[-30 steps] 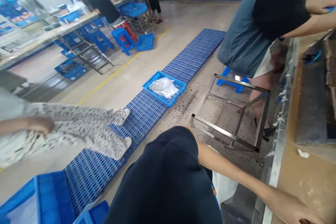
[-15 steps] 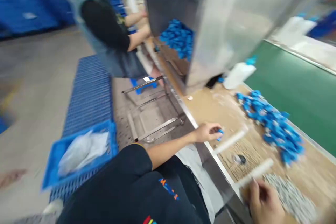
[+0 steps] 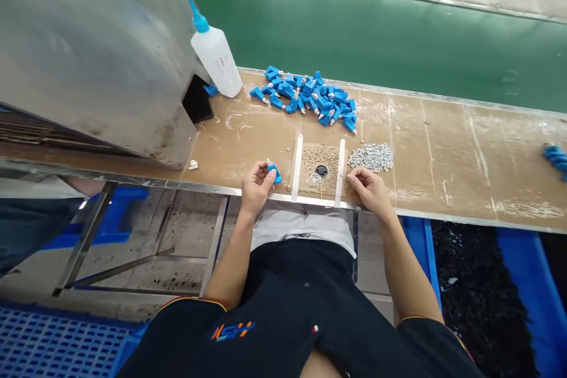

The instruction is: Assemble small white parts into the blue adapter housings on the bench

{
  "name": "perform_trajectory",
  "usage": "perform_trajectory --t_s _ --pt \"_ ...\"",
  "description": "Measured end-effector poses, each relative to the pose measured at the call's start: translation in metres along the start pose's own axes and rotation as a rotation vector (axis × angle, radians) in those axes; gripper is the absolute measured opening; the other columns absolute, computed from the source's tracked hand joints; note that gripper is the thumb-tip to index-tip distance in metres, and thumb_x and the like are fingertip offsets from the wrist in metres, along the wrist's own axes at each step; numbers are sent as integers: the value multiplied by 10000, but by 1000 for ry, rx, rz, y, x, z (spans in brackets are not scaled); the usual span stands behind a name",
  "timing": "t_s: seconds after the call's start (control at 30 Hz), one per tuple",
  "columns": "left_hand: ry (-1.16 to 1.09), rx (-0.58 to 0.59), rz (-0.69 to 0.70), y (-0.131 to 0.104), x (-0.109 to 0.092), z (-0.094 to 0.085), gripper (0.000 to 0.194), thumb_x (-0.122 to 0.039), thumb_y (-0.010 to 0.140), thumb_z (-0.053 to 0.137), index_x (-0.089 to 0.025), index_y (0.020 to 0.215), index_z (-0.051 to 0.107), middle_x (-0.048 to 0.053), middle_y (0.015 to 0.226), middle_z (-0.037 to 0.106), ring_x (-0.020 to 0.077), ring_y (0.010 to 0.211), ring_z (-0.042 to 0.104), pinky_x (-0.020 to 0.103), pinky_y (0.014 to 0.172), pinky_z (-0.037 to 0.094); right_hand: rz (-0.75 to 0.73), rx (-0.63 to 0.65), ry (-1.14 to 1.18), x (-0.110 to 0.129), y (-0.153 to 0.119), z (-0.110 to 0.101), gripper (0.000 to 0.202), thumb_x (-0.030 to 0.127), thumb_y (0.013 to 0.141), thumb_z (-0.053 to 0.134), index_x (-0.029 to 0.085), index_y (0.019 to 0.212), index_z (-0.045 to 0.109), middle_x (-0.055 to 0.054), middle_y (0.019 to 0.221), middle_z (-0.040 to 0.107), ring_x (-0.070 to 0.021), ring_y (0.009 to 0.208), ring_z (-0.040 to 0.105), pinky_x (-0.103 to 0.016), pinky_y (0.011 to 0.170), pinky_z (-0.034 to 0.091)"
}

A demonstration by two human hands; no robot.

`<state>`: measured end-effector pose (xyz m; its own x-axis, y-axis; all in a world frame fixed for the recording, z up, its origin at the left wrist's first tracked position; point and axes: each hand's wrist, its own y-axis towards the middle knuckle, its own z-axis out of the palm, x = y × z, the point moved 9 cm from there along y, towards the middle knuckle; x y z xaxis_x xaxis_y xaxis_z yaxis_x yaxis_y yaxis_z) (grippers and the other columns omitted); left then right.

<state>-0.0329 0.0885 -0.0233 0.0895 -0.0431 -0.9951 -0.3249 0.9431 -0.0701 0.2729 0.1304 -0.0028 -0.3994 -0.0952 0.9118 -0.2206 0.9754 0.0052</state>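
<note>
My left hand (image 3: 256, 188) pinches a small blue part (image 3: 274, 173) with a whitish tip, over the bench's front edge. My right hand (image 3: 368, 188) has thumb and forefinger pressed together beside a pile of small grey pieces (image 3: 371, 157); whatever is between them is too small to name. Between my hands lies a textured cardboard pad (image 3: 310, 156) held by two white strips. On it are a small black round dish (image 3: 321, 170) and a clear round one (image 3: 314, 179). Behind the pad is a heap of blue parts (image 3: 305, 94) with whitish tips.
A white bottle (image 3: 217, 62) with a blue nozzle stands by a big metal box (image 3: 101, 53) at left. A dark flat object (image 3: 197, 100) leans there. Beyond the bench runs a green belt (image 3: 376, 41). Below right, a blue bin (image 3: 518, 283) sits near black pieces.
The view has swung from the left side to face the bench squarely. My left hand still holds the blue part; my right hand is now beside the grey pile.
</note>
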Motion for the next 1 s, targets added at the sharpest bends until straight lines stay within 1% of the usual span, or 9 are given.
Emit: perform_trajectory --t_s 0.07,0.13,0.2,0.3,0.4,0.47,0.7,0.87,1.0 --pt "2 9 8 0 -1 0 403 -526 706 801 -195 857 626 -2 696 640 108 589 593 184 473 462 1 27 -32 -1 1 -1 395 599 929 616 230 802 560 38 629 481 -129 544 426 -272 530 373" --pt "7 16 11 0 -2 0 403 -527 720 800 -194 866 626 3 705 649 112 594 604 187 477 472 -36 28 -123 1 1 -4 371 569 961 590 231 811 561 23 651 509 -141 562 454 -278 540 394" --pt "13 23 10 1 -3 1 400 -526 730 802 -195 869 626 2 707 653 113 594 607 191 486 485 -125 8 -275 6 0 -6 329 513 993 561 236 816 557 -7 714 559 -159 608 499 -295 577 432" --pt "18 26 12 1 -2 1 400 -531 734 805 -198 873 633 2 718 657 116 613 618 196 511 511 -293 -6 -503 15 -5 1 269 406 1035 509 245 822 540 -45 805 596 -182 675 548 -321 642 472" --pt "19 21 31 0 -2 2 405 -532 740 805 -191 890 645 5 736 664 122 638 636 200 532 531 -423 -2 -645 20 -11 11 263 337 1068 451 251 835 536 -62 817 601 -202 723 580 -330 666 486" --pt "18 24 49 -1 -1 3 396 -525 760 798 -186 904 653 6 742 668 120 642 644 197 539 540 -477 -11 -707 22 -14 14 276 321 1084 427 251 846 546 -67 816 608 -209 747 598 -332 672 493" --pt "6 52 134 -1 0 2 381 -523 815 783 -182 941 669 -3 752 683 109 631 661 183 537 552 -533 30 -780 25 -15 14 220 259 1077 451 250 897 578 -73 840 646 -216 755 625 -348 674 515" --pt "6 62 160 -1 2 2 367 -516 848 768 -180 962 676 1 775 694 108 649 678 197 597 591 -586 101 -762 31 -12 15 174 212 1052 482 246 900 561 -62 837 639 -206 729 628 -326 643 502" --pt "-7 62 173 -2 3 2 361 -509 856 768 -178 968 679 1 786 696 104 657 679 194 611 596 -550 180 -719 29 -8 15 164 208 1032 489 244 888 558 -49 833 627 -184 663 594 -312 615 489"
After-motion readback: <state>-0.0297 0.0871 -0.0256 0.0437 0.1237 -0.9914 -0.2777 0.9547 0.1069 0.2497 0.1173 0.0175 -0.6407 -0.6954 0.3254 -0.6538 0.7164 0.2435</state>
